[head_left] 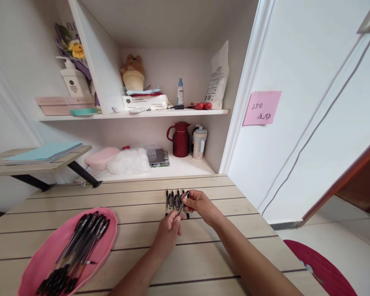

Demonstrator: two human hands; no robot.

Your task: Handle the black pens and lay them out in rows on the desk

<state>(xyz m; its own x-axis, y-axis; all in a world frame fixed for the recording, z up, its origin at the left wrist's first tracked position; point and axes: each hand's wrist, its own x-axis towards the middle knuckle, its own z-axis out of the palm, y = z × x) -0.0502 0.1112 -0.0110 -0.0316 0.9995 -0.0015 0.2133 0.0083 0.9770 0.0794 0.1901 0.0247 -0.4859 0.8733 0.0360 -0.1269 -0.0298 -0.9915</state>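
Note:
My left hand [168, 231] and my right hand [200, 204] meet over the wooden table [203, 246], both pinched on one black pen [183, 203]. The left hand holds its lower end and the right hand its upper end. Just behind the hands, several black pens [172, 200] lie side by side in a row on the table. At the lower left, a pink oval tray [43, 259] holds several more black pens [77, 250] in a loose bundle.
Behind the table is a shelf niche with a red jug [180, 139], a small cup [200, 142], a pink box [101, 158] and a plastic bag [128, 161]. A side table with blue folders [43, 152] stands left. A pink note [262, 107] hangs on the right door.

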